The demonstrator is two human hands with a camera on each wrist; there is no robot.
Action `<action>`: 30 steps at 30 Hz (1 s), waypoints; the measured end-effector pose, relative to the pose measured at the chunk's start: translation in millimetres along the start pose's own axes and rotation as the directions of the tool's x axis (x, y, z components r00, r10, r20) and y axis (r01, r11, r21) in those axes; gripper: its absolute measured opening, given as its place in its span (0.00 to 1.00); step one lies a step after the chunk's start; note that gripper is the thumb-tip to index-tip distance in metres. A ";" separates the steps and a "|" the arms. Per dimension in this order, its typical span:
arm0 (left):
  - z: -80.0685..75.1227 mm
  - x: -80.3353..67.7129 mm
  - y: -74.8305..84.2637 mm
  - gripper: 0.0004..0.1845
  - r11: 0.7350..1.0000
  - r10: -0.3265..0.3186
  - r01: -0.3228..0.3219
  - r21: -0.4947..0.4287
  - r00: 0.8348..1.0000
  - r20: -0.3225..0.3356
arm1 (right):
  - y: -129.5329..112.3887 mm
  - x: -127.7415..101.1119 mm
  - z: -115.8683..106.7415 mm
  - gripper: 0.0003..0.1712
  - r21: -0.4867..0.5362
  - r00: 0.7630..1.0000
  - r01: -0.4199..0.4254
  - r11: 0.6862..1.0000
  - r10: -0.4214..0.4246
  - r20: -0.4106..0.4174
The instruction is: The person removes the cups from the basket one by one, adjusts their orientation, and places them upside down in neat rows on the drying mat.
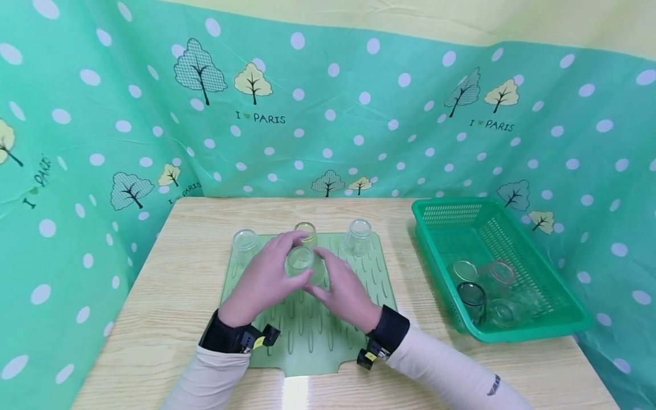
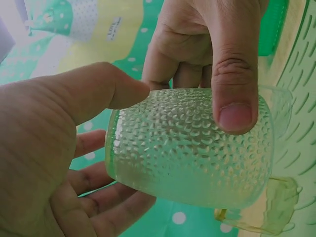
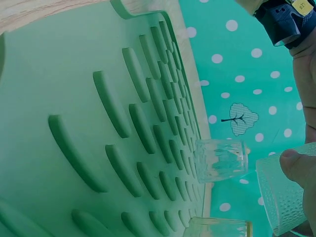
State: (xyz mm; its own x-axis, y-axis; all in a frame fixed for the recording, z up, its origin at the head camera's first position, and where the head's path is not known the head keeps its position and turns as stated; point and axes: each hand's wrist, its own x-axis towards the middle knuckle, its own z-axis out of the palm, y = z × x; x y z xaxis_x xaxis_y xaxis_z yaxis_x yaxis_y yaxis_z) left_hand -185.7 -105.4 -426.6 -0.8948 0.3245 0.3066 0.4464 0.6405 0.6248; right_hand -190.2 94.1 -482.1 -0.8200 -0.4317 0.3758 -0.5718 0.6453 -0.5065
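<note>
Between both hands, above the drying mat (image 1: pixel 312 341), is a pale green dimpled glass (image 2: pixel 192 148). My left hand (image 1: pixel 266 279) grips it near its narrower upper end, thumb on one side and fingers on the other. From the other side, my right hand (image 1: pixel 348 293) holds it lower down, its thumb (image 2: pixel 237 116) pressed on the bumpy wall. Behind the hands, a yellow-tinted glass (image 1: pixel 306 229) stands on the mat's far part. One clear glass (image 1: pixel 246 245) is at the mat's far left corner, another clear glass (image 1: pixel 359 238) at its far right.
Right of the mat, a green plastic basket (image 1: pixel 435 265) sits on the wooden table (image 1: pixel 154 319). In it are several glasses, among them a dark glass (image 1: pixel 471 296) and a pink-rimmed glass (image 1: pixel 502 273). A dotted green curtain (image 1: pixel 359 142) hangs behind and at both sides.
</note>
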 end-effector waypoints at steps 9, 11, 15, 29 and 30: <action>-10.7 -7.0 -9.4 0.38 0.999 -0.041 0.041 -0.034 0.999 -0.011 | 0.9 2.1 0.6 0.57 -0.006 0.998 0.009 1.000 -0.009 0.064; -15.2 -9.4 -12.7 0.38 0.998 -0.058 0.058 -0.013 0.998 -0.013 | 3.5 -0.1 0.1 0.56 -0.053 0.993 -0.009 0.999 0.015 0.115; -24.0 -14.8 -19.8 0.36 0.996 -0.083 0.084 0.039 0.996 -0.026 | 8.4 -5.9 -0.3 0.49 -0.193 0.972 0.028 0.981 0.019 0.234; -34.5 -30.5 -49.1 0.24 0.985 -0.104 0.112 0.129 0.993 -0.064 | 20.1 -15.6 9.2 0.41 -0.298 0.909 0.093 0.950 0.041 0.415; -35.3 -31.4 -50.5 0.24 0.985 -0.111 0.118 0.129 0.992 -0.061 | 19.8 -15.8 9.0 0.40 -0.297 0.905 0.085 0.951 0.051 0.423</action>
State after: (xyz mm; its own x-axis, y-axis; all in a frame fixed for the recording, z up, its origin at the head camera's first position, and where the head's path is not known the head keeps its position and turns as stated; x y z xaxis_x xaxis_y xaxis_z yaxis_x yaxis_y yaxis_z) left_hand -180.3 -172.6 -442.4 -0.9376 0.2083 0.2784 0.3344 0.7591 0.5585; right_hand -188.8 108.0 -505.1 -0.7813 -0.6240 -0.0140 -0.6064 0.7642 -0.2197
